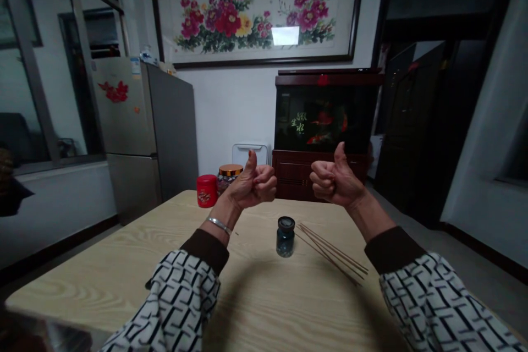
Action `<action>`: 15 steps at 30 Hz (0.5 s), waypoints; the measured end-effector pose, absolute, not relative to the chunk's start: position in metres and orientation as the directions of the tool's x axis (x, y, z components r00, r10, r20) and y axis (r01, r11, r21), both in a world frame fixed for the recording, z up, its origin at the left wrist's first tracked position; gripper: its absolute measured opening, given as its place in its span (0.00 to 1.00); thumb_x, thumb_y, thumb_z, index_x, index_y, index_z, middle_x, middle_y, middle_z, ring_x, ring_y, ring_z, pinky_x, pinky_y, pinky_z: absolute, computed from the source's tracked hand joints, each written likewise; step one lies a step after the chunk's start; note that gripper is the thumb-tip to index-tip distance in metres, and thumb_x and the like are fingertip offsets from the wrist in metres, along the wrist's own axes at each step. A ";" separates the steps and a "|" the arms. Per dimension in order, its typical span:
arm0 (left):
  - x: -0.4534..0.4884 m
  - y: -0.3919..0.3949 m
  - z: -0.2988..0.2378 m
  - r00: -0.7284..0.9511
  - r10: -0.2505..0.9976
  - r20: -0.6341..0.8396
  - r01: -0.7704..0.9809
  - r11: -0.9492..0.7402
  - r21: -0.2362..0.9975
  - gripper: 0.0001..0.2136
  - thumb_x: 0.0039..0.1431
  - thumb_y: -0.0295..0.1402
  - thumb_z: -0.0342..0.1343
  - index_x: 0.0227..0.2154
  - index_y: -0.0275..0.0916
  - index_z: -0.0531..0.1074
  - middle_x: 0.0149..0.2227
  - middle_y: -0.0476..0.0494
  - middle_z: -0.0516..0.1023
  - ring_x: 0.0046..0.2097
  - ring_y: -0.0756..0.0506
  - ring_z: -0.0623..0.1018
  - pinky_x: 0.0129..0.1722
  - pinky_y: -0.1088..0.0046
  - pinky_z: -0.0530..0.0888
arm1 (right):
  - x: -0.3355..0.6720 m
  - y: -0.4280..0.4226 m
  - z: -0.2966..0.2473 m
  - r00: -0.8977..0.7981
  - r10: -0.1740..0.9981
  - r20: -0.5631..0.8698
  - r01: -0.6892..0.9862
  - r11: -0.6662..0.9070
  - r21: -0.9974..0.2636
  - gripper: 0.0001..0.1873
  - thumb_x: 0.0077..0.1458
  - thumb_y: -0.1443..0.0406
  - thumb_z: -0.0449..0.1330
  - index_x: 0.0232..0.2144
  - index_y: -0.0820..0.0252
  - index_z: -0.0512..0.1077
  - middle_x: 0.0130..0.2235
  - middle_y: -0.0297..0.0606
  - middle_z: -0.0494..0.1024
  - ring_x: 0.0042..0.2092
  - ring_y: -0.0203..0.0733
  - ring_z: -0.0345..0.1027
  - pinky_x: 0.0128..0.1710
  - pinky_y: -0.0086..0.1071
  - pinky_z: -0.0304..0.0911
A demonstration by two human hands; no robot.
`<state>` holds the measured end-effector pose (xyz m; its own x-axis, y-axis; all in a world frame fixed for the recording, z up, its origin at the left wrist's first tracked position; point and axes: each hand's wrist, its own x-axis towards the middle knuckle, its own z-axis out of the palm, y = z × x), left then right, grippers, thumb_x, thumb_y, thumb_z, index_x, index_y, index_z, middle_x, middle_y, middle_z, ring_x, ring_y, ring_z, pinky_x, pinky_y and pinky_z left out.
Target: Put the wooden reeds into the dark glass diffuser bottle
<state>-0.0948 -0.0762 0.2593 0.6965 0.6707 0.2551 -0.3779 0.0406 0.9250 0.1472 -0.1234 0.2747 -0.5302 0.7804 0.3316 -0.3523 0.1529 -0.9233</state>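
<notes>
My left hand (251, 184) and my right hand (336, 179) are both raised above the pale wood-grain table (103, 286), thumbs up, fingers curled, holding nothing. A silver bangle (219, 225) circles my left wrist. Below and between my hands stands a small glass jar with a dark lid (285, 237). To its right lie several thin wooden sticks (332, 253), possibly incense, fanned out on the table. Behind my left hand are a red lidded canister (207, 191) and a glass jar with a gold lid (229, 177), partly hidden by that hand.
A silver two-door refrigerator (142, 132) stands behind the table on the left. A fish tank on a dark wooden cabinet (324, 121) stands behind it on the right. A dark doorway (416, 110) opens at the right.
</notes>
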 end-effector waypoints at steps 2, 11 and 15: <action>-0.095 -0.073 0.244 0.708 0.664 0.241 -0.383 0.074 0.921 0.35 0.49 0.72 0.42 0.15 0.41 0.49 0.15 0.55 0.47 0.18 0.55 0.50 0.20 0.77 0.52 | 0.148 -0.121 0.259 -0.525 0.790 0.317 -0.361 0.131 -0.923 0.38 0.51 0.30 0.41 0.16 0.57 0.49 0.16 0.23 0.50 0.16 0.25 0.36 0.15 0.22 0.37; -0.091 -0.058 0.178 0.802 0.557 0.217 -0.358 0.157 0.920 0.35 0.48 0.71 0.46 0.15 0.40 0.48 0.14 0.55 0.47 0.18 0.55 0.49 0.19 0.77 0.51 | 0.153 -0.108 0.189 -0.534 0.818 0.216 -0.363 0.009 -0.932 0.38 0.51 0.30 0.40 0.17 0.57 0.49 0.16 0.22 0.49 0.16 0.24 0.34 0.16 0.21 0.37; -0.091 -0.051 0.175 0.769 0.593 0.240 -0.360 0.091 0.928 0.34 0.49 0.70 0.48 0.16 0.40 0.52 0.16 0.54 0.51 0.19 0.55 0.52 0.20 0.77 0.53 | 0.152 -0.097 0.188 -0.426 0.890 0.163 -0.169 0.099 -0.981 0.38 0.51 0.30 0.43 0.20 0.58 0.57 0.17 0.22 0.50 0.17 0.25 0.35 0.17 0.22 0.35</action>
